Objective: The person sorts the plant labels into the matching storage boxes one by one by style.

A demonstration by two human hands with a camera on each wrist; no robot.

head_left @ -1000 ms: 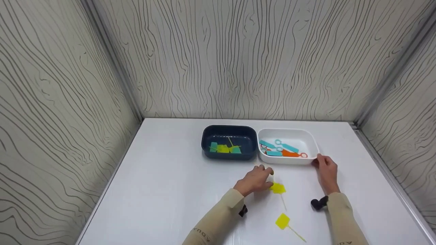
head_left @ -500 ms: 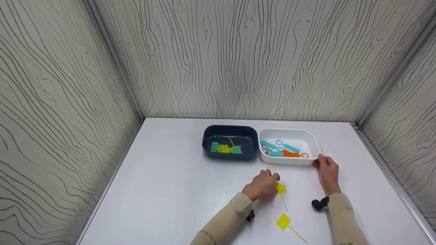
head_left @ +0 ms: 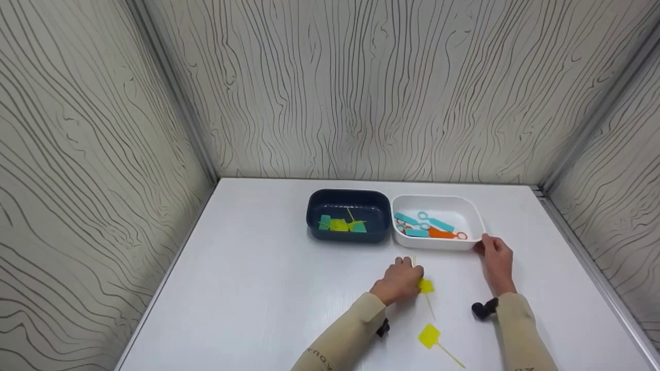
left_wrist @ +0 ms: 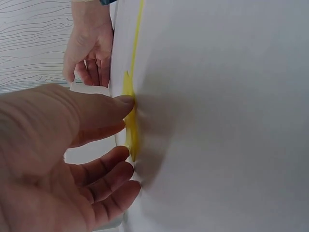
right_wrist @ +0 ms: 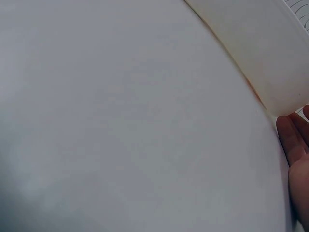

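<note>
My left hand (head_left: 400, 281) is low over the white table, fingers bent around a yellow square tag (head_left: 426, 286) with a thin stem. In the left wrist view, the thumb and fingertips pinch this yellow tag (left_wrist: 130, 121) close to the tabletop. A pale thin stem (head_left: 414, 260) sticks out past the fingers on the far side. Nearer the front lies another yellow tag (head_left: 429, 336), flat, its stem slanting right. My right hand (head_left: 498, 262) grips the front right corner of a white bin (head_left: 435, 244); its fingers (right_wrist: 289, 137) meet the corner in the right wrist view.
Inside the white bin are several turquoise tags (head_left: 441, 224) and orange tags (head_left: 440, 233) with ring ends. A dark blue bin (head_left: 348, 237) stands against its left side, holding yellow tags (head_left: 339, 224) and green pieces (head_left: 325, 222). Wood-patterned panels (head_left: 350, 93) enclose the table.
My left hand has moved slightly right and its fingers have closed in on the yellow tag. The right hand has stayed at the white bin's corner.
</note>
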